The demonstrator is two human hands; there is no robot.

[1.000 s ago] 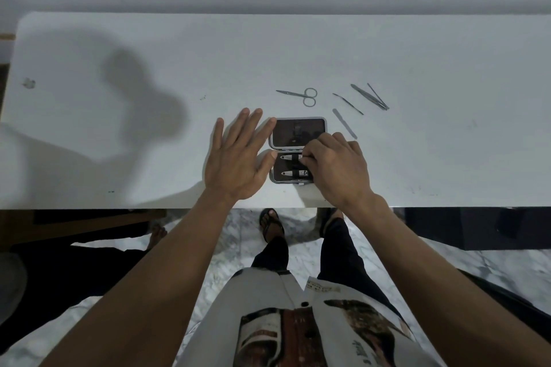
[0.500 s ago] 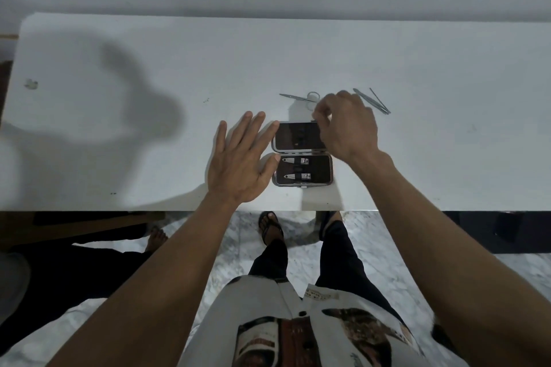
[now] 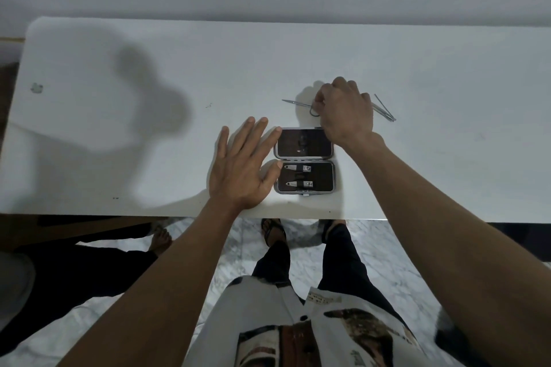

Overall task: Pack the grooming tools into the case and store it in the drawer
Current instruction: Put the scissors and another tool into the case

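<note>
- The case lies open near the front edge of the white table, two nail clippers seated in its nearer half.
- The left hand rests flat, fingers spread, its fingertips touching the case's left side.
- The right hand is curled down over the scissors just beyond the case, fingertips at the handle loops; whether it grips them I cannot tell.
- Tweezers lie just beside that hand.
</note>
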